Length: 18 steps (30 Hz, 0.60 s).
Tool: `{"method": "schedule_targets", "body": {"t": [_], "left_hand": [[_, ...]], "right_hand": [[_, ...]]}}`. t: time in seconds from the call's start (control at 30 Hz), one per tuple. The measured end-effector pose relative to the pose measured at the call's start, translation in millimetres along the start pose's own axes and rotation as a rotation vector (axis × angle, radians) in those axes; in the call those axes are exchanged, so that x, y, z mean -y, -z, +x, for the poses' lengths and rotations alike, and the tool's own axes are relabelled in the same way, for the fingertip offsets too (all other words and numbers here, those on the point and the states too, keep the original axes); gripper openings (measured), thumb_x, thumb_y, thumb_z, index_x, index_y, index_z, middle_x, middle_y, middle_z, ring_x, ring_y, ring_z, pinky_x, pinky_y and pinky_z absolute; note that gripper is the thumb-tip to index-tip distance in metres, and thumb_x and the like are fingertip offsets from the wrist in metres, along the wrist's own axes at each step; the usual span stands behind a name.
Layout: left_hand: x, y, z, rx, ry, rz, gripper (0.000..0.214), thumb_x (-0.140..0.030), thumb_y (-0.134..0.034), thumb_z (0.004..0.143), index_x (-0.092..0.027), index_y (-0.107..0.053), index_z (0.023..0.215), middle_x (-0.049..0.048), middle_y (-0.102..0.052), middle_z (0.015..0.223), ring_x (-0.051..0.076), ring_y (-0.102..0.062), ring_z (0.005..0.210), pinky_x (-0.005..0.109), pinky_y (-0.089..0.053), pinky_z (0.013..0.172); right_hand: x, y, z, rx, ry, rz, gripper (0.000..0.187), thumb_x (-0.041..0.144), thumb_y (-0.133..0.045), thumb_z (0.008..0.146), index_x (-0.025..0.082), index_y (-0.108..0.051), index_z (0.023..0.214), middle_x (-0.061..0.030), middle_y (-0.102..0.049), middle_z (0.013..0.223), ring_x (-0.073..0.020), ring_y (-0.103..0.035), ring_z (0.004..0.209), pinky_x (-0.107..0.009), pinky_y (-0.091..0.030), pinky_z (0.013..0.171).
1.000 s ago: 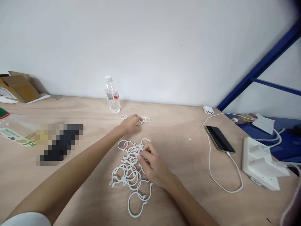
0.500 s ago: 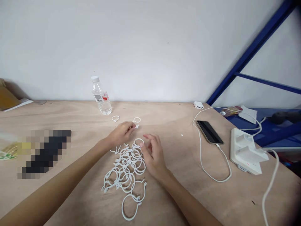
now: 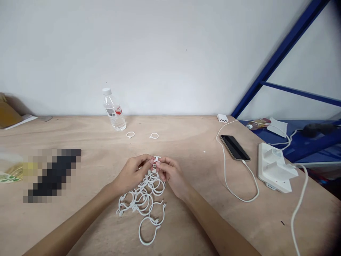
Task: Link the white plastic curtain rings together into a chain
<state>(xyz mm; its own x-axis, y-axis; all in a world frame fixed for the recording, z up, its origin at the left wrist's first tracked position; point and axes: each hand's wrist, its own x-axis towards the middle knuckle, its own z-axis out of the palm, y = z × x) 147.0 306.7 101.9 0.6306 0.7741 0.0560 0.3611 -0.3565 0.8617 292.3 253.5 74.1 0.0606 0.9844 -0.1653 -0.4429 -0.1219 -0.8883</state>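
The counter (image 3: 186,138) bears a heap of white plastic rings (image 3: 134,208), seemingly left to do. Beyond the left hand (image 3: 133,174) and right hand (image 3: 172,176) lie two apparently finished rings (image 3: 154,133). Over the heap's far end, both grips pinch a white clasp (image 3: 156,160).

I had a pale wooden table (image 3: 191,220) on my feed, a loose heap of white rings (image 3: 142,199) spread over its near middle. Farther back I made out two single rings (image 3: 130,137) lying apart, near a water bottle (image 3: 114,112). Rightward I saw a phone (image 3: 234,147), its cable (image 3: 249,201) and a white power strip (image 3: 275,167); leftward lay a dark, blurred shape (image 3: 55,174).
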Motion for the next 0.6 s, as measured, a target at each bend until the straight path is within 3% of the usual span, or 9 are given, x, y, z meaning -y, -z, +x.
{"method": "schedule_targets", "body": {"t": [0.2, 0.27, 0.43, 0.6], "left_hand": [[-1.9, -4.1, 2.9, -0.107, -0.109, 0.33, 0.023, -0.028, -0.048, 0.085, -0.018, -0.067, 0.078, -0.0005, -0.061, 0.062, 0.012, -0.051, 0.057, 0.022, -0.039, 0.058], [-0.3, -5.2, 4.6, -0.113, -0.135, 0.368, 0.025, -0.025, -0.047, 0.084, -0.018, -0.066, 0.07, 0.0001, -0.062, 0.061, 0.011, -0.051, 0.057, 0.021, -0.038, 0.058], [5.0, -10.7, 9.6, -0.179, -0.102, 0.187, 0.025, -0.022, -0.047, 0.08, -0.015, -0.064, 0.063, -0.0014, -0.06, 0.057, 0.01, -0.049, 0.053, 0.019, -0.036, 0.053], [6.2, -10.3, 16.6, -0.277, 0.089, -0.064, 0.034, -0.036, -0.054, 0.077, -0.014, -0.056, 0.051, -0.0048, -0.037, 0.044, 0.008, -0.034, 0.044, 0.02, -0.026, 0.043]], "right_hand": [[-2.1, 0.3, -1.5, 0.052, -0.095, 0.06, 0.032, 0.043, -0.065, 0.072, 0.016, -0.052, 0.059, 0.0055, -0.05, 0.053, -0.0035, -0.035, 0.035, -0.021, -0.02, 0.037], [-2.7, -1.9, -3.5, 0.051, -0.058, 0.025, 0.036, 0.047, -0.062, 0.075, 0.016, -0.051, 0.059, 0.0057, -0.047, 0.053, -0.0036, -0.032, 0.037, -0.021, -0.02, 0.039], [-3.8, -4.7, -10.8, 0.02, 0.199, -0.231, 0.04, 0.049, -0.055, 0.081, 0.017, -0.049, 0.056, 0.004, -0.044, 0.054, -0.0074, -0.038, 0.046, -0.023, -0.028, 0.046], [-2.6, -5.3, -18.8, 0.06, 0.392, -0.434, 0.04, 0.048, -0.05, 0.086, 0.018, -0.048, 0.06, 0.0023, -0.042, 0.06, -0.0115, -0.04, 0.059, -0.025, -0.033, 0.057]]}}
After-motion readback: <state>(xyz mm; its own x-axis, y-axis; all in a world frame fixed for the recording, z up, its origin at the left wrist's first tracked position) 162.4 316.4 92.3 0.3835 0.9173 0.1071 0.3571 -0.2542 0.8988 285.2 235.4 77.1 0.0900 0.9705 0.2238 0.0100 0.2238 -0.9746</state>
